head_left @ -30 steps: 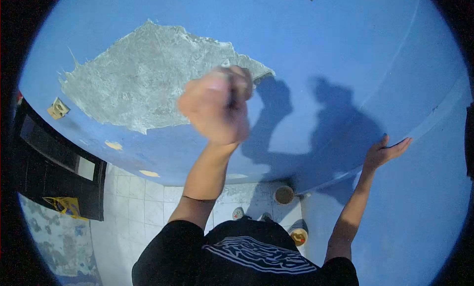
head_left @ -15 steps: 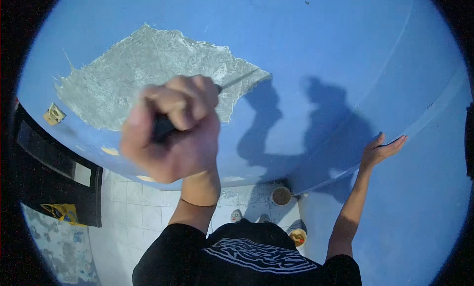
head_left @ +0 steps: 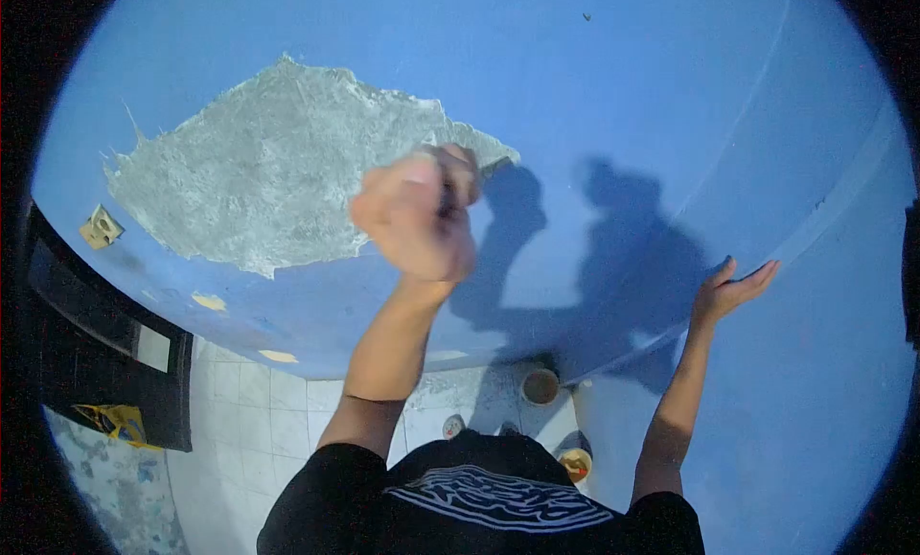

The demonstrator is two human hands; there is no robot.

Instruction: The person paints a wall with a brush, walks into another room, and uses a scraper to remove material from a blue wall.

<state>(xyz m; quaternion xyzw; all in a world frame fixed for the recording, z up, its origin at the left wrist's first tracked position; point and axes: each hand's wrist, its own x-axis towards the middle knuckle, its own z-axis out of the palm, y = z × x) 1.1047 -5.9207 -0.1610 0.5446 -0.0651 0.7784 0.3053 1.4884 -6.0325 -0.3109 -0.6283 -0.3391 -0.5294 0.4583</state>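
Note:
My left hand (head_left: 417, 215) is closed in a fist around a tool with a dark handle (head_left: 446, 198), blurred by motion and mostly covered by the fingers. A thin dark piece, perhaps its blade or shaft, shows near the right tip of a grey bare patch (head_left: 240, 162) where the blue paint is gone. The fist appears in front of the patch's right part; whether the tool touches the wall cannot be made out. My right hand (head_left: 733, 291) is open, fingers stretched and thumb apart, resting against the blue wall (head_left: 805, 392) at the right, near the corner.
A socket box (head_left: 101, 227) sits on the wall at left. Below are a dark door (head_left: 86, 335) and a yellow bag (head_left: 115, 424). A brown bucket (head_left: 540, 386) and a small container (head_left: 575, 464) with something orange stand on the tiled floor (head_left: 287, 430) by my feet.
My left hand has moved right and away from the camera, toward the wall, still closed on the tool. My right hand stays at the wall. The view has shifted slightly.

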